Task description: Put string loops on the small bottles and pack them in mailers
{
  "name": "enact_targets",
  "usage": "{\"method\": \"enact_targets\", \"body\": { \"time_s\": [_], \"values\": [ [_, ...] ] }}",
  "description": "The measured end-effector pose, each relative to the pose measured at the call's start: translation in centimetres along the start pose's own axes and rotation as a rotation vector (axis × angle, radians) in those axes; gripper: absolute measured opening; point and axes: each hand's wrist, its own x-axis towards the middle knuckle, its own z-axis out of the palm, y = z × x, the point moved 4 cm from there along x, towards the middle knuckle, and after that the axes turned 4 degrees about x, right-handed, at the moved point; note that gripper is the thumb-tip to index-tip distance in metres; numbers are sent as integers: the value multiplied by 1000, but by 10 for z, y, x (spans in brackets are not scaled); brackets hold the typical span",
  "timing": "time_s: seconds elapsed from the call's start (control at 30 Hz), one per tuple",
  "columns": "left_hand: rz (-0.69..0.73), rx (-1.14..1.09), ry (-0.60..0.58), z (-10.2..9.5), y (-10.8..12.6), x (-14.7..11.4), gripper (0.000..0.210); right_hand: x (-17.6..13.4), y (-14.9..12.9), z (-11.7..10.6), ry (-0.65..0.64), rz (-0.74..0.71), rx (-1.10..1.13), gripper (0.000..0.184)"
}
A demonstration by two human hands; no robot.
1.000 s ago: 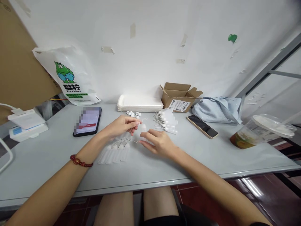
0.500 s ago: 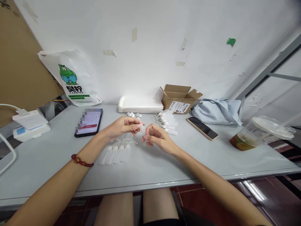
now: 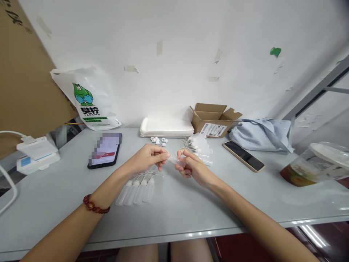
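Note:
Between my two hands, above the middle of the table, is a small translucent plastic bottle (image 3: 177, 161). My right hand (image 3: 196, 168) has its fingers closed around the body. At the other end, my left hand (image 3: 148, 158) pinches the neck or cap end; its fingertips hide that part. Below my left hand, several similar bottles (image 3: 135, 192) with white caps and cord loops lie side by side. Past my right hand is a pile of more such bottles (image 3: 202, 145) with cords. Small white caps or fittings (image 3: 158, 140) sit beyond my left hand.
White padded envelopes (image 3: 166, 127) are stacked by the wall beside an open cardboard box (image 3: 211, 122). A lit phone (image 3: 106, 151) lies left, a dark phone (image 3: 243, 156) right. Further right are a pale blue cloth bag (image 3: 260, 134) and a drink cup (image 3: 302, 167). A white plastic bag (image 3: 89, 98) leans back left.
My right hand has shifted slightly right, and the bottle now lies closer to level between both hands. The camera view has tilted a little upward.

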Motion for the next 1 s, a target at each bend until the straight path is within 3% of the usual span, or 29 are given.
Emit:
{"method": "enact_targets", "body": {
  "time_s": [0.13,0.23,0.33,0.6,0.8,1.0],
  "values": [
    [-56,0,-24,6,-5,0,40,-1,-3,-2,-16,5,-10,11],
    [-61,6,50,7,-4,0,40,1,-4,-3,-12,-1,2,12],
    [-16,25,136,8,2,0,35,4,-5,-4,2,-4,32,15],
    [108,-61,235,7,12,0,21,3,-9,-6,-15,-36,97,16],
    [-36,-88,144,7,3,-1,36,3,-10,-5,-22,-66,55,9],
    [63,-10,131,7,9,-2,28,3,-8,-5,-20,-48,71,10]
  ]
}}
